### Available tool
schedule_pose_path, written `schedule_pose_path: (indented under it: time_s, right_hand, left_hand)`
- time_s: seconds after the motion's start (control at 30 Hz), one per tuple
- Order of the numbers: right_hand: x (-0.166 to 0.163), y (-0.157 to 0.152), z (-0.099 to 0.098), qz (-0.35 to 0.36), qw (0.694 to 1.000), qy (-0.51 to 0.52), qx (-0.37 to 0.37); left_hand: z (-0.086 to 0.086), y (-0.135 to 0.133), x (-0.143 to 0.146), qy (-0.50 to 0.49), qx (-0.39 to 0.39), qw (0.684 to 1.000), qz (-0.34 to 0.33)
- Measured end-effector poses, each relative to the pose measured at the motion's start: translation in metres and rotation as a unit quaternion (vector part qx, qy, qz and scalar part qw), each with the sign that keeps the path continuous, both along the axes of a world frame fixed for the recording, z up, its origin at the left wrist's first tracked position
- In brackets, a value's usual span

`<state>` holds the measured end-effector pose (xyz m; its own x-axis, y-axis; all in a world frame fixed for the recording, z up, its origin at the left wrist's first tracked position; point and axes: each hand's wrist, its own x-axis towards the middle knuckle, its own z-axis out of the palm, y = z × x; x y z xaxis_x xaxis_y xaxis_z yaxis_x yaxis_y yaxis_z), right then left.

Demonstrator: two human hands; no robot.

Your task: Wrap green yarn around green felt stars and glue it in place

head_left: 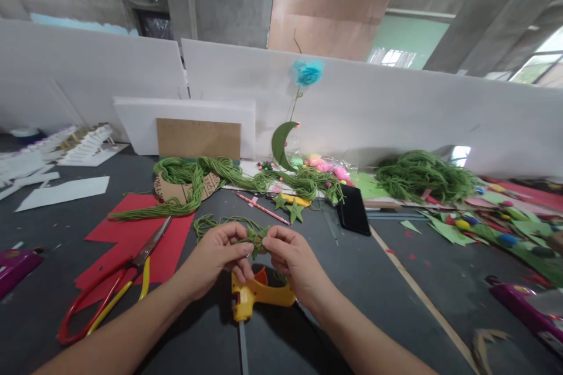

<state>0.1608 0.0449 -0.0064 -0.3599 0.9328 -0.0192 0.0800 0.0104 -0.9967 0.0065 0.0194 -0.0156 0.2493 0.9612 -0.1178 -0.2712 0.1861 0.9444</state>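
My left hand (222,255) and my right hand (294,253) pinch a small green yarn-wrapped star (255,240) between them, thumbs and forefingers on opposite sides. Loose green yarn (204,224) trails on the table behind my left hand. Just below the hands lies a yellow hot glue gun (268,295) with a glue stick (243,345) sticking out of its back, partly covered by my fingers. Farther back rest two finished-looking green stars (295,211). A green crescent moon (278,145) stands beyond them, with a blue paper flower (308,73) above it.
Red-and-yellow-handled scissors (132,278) lie on red paper (173,252) at left. Green yarn skeins (180,173), a striped pencil (264,208) and a black phone (354,211) are behind the hands. At right are a yarn pile (424,176) and a purple tool (525,307).
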Motion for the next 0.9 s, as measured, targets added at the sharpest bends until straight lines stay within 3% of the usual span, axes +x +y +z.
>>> schedule_pose_path:
  time_s: [0.07,0.1,0.17,0.23,0.33,0.4,0.43,0.5,0.67,0.9]
  right_hand:
    - [0.003,0.0,-0.001,-0.025,0.997,-0.022,0.065]
    - [0.005,0.001,-0.001,-0.043,0.987,-0.051,0.143]
    - [0.012,0.002,-0.001,-0.066,0.936,-0.116,0.327]
    - [0.02,0.003,0.0,-0.054,0.846,-0.177,0.501]
    - [0.027,0.002,0.001,-0.023,0.67,-0.258,0.696]
    - [0.028,0.0,0.002,-0.015,0.554,-0.309,0.773]
    - [0.027,-0.001,0.003,-0.013,0.532,-0.323,0.783]
    - [0.026,-0.003,0.003,-0.003,0.521,-0.338,0.784]
    - [0.022,-0.006,0.005,0.022,0.536,-0.358,0.765]
    - [0.02,-0.004,0.003,0.035,0.556,-0.372,0.743]
  left_hand:
    - [0.002,-0.001,0.0,0.005,0.004,1.0,0.015]
    - [0.003,-0.001,0.0,0.007,0.005,1.0,0.024]
    - [0.007,-0.002,0.0,0.004,0.002,1.0,0.019]
    - [0.009,-0.004,-0.001,-0.01,-0.011,1.0,-0.018]
    - [0.011,-0.007,0.001,-0.037,-0.014,0.998,-0.046]
    - [0.011,-0.009,0.001,-0.049,-0.005,0.998,-0.031]
    - [0.011,-0.01,0.002,-0.051,-0.002,0.998,-0.021]
    - [0.011,-0.011,0.001,-0.041,0.003,0.999,-0.007]
    - [0.013,-0.009,0.002,0.025,0.012,0.999,0.022]
    - [0.008,-0.008,0.002,-0.018,-0.042,0.998,0.039]
